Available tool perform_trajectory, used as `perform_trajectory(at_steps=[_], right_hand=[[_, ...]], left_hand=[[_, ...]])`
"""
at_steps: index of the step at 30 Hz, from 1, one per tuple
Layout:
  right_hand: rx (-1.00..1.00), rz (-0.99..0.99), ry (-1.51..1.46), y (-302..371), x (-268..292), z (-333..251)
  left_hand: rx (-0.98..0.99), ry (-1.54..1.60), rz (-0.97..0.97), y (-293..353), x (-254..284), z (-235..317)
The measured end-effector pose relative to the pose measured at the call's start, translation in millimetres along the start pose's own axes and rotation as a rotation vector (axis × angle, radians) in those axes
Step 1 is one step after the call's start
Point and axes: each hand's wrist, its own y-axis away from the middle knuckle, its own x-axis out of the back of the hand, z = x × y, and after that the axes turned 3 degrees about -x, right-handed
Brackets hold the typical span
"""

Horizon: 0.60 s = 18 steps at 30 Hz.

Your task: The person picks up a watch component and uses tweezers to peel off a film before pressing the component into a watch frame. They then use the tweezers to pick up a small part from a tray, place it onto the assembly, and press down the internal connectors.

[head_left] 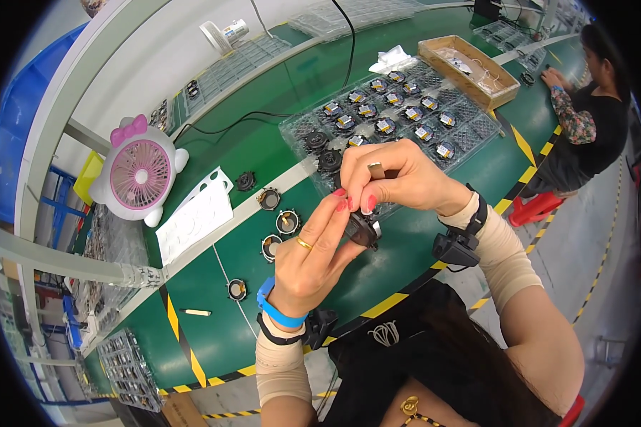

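One unfinished-looking black module (364, 232), left hand (310, 265) clasping; right hand (406, 181) pinched, contents hidden; labelled modules (385, 126), one o'clock, likely done.

The dark round part (362, 230) looks like glossy plastic, the tray (483, 128) thin, shiny, textured clear plastic. The box (506, 97) resembles matt wood; the desk (388, 274) is smooth with slight sheen. The fan (142, 176) is smooth plastic, the sleeve (281, 366) matt cloth.

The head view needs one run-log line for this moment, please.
left hand: holds round black component | right hand: fingertips by component's upper edge, contact unclear | nearby: clear plastic component tray, bow-topped fan
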Motion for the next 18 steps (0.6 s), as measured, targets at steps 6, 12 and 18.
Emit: perform_trajectory(at_steps=[6,12,18], right_hand=[[-0.088,0.000,-0.065,3,-1,-2],[0.043,-0.053,0.100,1,0,5],[-0.209,0.174,-0.497,16,-27,32]], left_hand=[[-0.059,-0.029,-0.001,0,-1,-3],[-0.057,0.003,-0.031,3,-4,-4],[0.012,-0.213,0.126,7,-8,-9]])
